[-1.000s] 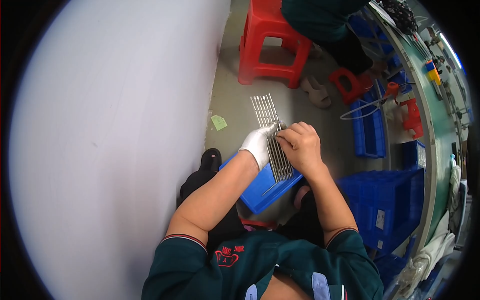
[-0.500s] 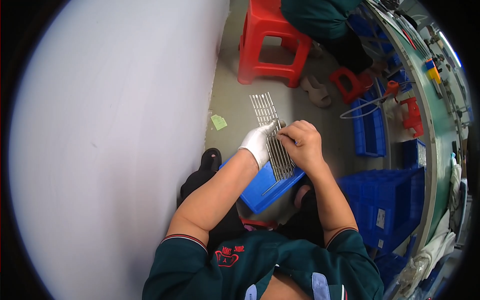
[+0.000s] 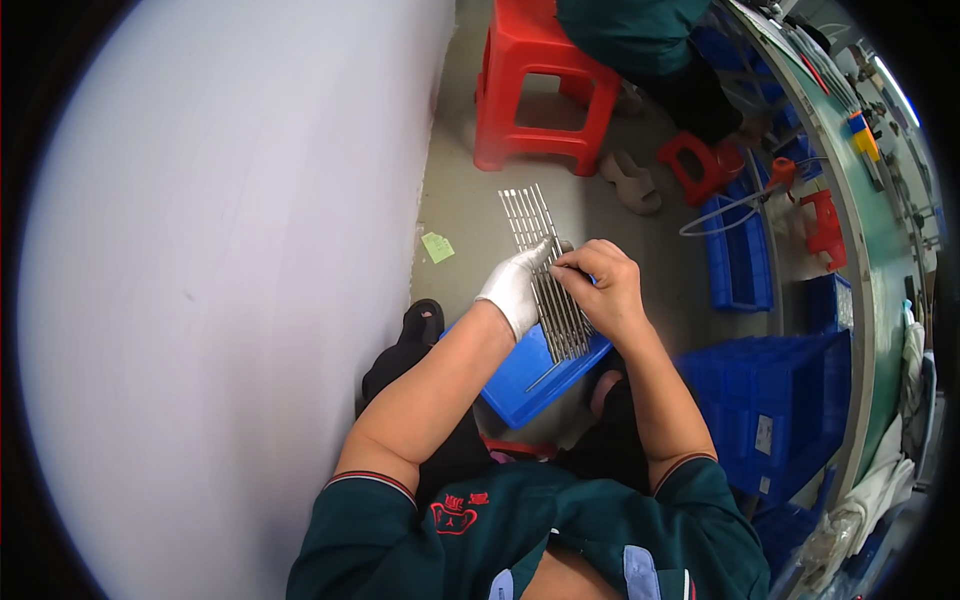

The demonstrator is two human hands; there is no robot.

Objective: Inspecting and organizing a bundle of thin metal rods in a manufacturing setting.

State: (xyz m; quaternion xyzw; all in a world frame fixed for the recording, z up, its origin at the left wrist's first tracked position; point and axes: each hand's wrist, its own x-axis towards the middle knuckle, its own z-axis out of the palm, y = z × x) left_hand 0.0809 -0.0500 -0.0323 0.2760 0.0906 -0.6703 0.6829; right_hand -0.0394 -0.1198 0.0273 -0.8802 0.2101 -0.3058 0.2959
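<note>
The gloved left hand [image 3: 515, 288] clamps the bundle of metal rods [image 3: 545, 270] from beside it; the bare right hand [image 3: 605, 290] pinches one rod (nearer side), their long axis running away from both grips above the blue bin [image 3: 530, 375].

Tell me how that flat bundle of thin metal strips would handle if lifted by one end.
The metal strips look stiff: they jut straight beyond the gloved left hand without sagging. Loose and smooth, they would probably slide apart unless pinched, as the right hand does.

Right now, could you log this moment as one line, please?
left hand: gloved, holds metal strips | right hand: bare, pinches strips | blue bin below
</note>
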